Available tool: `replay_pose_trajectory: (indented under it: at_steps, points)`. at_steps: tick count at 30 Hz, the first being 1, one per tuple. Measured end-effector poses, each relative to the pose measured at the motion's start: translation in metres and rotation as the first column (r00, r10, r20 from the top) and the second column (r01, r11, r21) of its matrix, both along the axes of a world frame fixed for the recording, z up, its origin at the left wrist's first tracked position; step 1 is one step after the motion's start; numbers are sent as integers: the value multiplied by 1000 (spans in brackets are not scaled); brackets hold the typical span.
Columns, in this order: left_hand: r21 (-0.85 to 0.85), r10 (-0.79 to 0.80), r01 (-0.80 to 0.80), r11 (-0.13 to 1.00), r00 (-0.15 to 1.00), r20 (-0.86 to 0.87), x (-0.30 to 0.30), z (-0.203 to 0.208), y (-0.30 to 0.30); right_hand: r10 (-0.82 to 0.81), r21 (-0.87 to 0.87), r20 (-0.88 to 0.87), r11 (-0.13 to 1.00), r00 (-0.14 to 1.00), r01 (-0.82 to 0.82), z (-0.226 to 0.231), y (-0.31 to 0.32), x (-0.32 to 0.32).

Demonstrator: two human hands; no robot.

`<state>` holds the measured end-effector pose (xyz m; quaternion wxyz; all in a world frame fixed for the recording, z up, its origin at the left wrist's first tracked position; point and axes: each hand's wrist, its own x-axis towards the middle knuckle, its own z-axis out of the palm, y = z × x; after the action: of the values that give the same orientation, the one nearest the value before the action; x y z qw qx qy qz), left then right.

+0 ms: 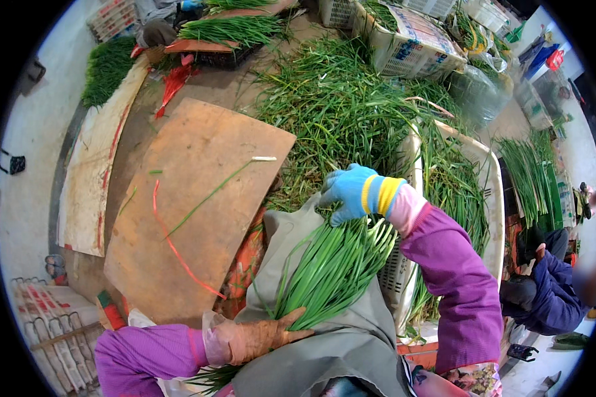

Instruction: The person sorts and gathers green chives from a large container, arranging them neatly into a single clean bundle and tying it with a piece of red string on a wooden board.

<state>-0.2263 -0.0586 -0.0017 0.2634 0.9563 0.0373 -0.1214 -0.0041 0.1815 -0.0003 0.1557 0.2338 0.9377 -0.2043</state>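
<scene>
A bunch of garlic chives (331,264) lies across the grey apron (371,317) on my lap, its pale stem ends toward the upper right. My left hand (265,334), in a brown-stained glove, is closed round the leafy lower part, and leaf tips trail out below the wrist. Just above the stem ends hovers my right hand (357,192) in a blue glove with yellow bands. Its fingers are bent and apart from the thumb, with nothing visible between them. Beyond it spreads a heap of loose green leaves (338,106).
To the left is a brown board (192,165) bearing one loose chive stalk (212,195) and a red strip (172,238). A white crate (493,198) full of leaves stands at my right. Another person (543,291) sits farther right. More chives (232,30) lie at the back.
</scene>
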Motion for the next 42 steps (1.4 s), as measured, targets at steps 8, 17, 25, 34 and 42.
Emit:
replay_pose_trajectory:
  at_steps: [8, 17, 25, 34, 42]
  points:
    - [-605, 394, -500, 619, 865, -312, 2, 14, -1, 45, 15, -15, 999, 999, -45, 13, 2, -5]
    - [-303, 184, -77, 950, 921, 343, -12, -38, -15, -386, 603, -421, 557, 821, 571, 34, 63, 42]
    - [-28, 59, -54, 998, 974, 219, -14, -46, -19, -563, -65, -333, 814, 757, 577, -18, 12, 46]
    - [-23, -12, 13, 1000, 1000, 6, -14, -29, -13, -618, 42, -276, 757, 736, 652, -32, -2, 5]
    - [84, 77, -105, 991, 954, 290, -17, -51, -32, -890, -524, -452, 208, -63, 826, -64, 53, 56]
